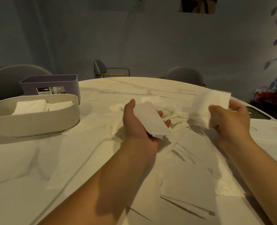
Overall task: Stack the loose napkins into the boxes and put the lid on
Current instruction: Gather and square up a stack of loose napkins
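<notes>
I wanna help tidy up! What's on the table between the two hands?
A heap of loose napkins lies there, between the left hand and right hand, seen in the head view.

The front left of the desk is wide and flat, so there is room to pass. At the far left the cream box and the purple box just behind it stand in the way. Both are open on top. A heap of loose napkins covers the middle.
</notes>
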A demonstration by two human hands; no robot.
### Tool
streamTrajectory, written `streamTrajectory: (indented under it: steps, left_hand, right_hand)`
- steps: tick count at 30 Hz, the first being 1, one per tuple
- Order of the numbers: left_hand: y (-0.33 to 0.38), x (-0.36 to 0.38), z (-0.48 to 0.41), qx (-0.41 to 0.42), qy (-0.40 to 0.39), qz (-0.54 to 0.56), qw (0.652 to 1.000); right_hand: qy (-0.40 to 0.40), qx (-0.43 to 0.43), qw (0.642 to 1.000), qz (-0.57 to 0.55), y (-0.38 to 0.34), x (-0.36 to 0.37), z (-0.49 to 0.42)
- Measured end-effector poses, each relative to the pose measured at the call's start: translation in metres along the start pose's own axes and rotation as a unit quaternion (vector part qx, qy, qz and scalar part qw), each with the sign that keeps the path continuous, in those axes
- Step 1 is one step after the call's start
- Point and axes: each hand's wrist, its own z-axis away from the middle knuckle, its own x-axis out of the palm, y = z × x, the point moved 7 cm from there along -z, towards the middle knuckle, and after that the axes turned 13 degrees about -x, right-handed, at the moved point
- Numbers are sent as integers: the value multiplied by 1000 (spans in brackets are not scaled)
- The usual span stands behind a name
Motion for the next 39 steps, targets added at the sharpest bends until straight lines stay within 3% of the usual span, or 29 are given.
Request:
streamTrajectory:
  steps: [3, 5, 6, 10, 16, 21, 24, 26, 30, 35, 39]
  left_hand:
    - [-15, 6, 1, -41, -27, -7, 999]
    - [-23, 10, 3, -65, -48, -16, 997]
    - [-26, 12, 2, -72, -61, -24, 995]
    - [-24, 8, -2, -61, -54, -21, 996]
    - [-16, 7, 5, -30, -23, -24, 999]
    - [-12, 4, 3, -21, -11, 11, 1000]
    - [3, 1, 2, 17, -19, 53, 998]
    - [16, -2, 4, 45, -15, 87, 995]
    - [34, -9, 7, 93, -2, 119, 988]
    - [39, -15, 2, 94, -1, 114, 989]
    - [37, -16, -1, 90, 2, 101, 991]
  right_hand:
    - [-76, -221, 972, 17, -43, 15, 28]
    - [-184, -359, 914, 45, -57, 34, 56]
    - [-232, -383, 892, 61, -54, 44, 67]
    - [-350, -385, 840, 154, -39, 69, 84]
    - [-341, -367, 848, 171, -36, 61, 69]
    - [-461, -327, 800, 200, -26, 69, 74]
    - [-422, -308, 832, 189, -25, 56, 47]
    - [-403, -275, 840, 240, -14, 50, 30]
    - [-467, -238, 785, 330, 13, 54, 30]
    - [-457, -248, 785, 338, 11, 54, 33]
    - [-490, -302, 736, 356, 4, 64, 46]
